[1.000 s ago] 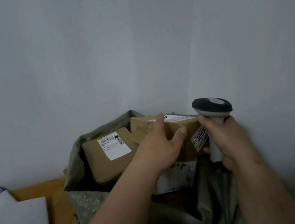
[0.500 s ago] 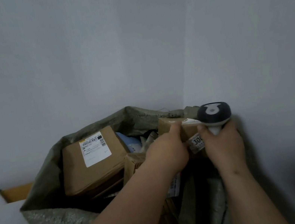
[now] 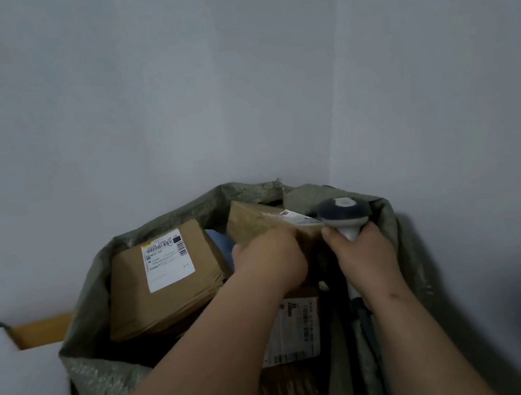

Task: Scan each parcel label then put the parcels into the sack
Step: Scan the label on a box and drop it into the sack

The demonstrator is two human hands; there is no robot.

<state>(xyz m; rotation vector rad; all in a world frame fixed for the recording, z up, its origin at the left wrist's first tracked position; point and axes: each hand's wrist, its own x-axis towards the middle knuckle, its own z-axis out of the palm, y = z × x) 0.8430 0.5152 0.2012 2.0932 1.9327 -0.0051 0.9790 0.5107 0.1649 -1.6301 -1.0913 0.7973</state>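
the sack already contains several parcels, including a labelled box. the left hand grips a brown parcel inside the sack mouth; the right hand grips the scanner. remaining parcels: cannot tell. a wooden desk stands in a grey wall corner.

My arms and hands, head view.
My left hand and right hand are bare; both forearms are uncovered, no sleeve edge visible within frame.

Left hand pushed parcel deeper in sack (w/ scanner closer)
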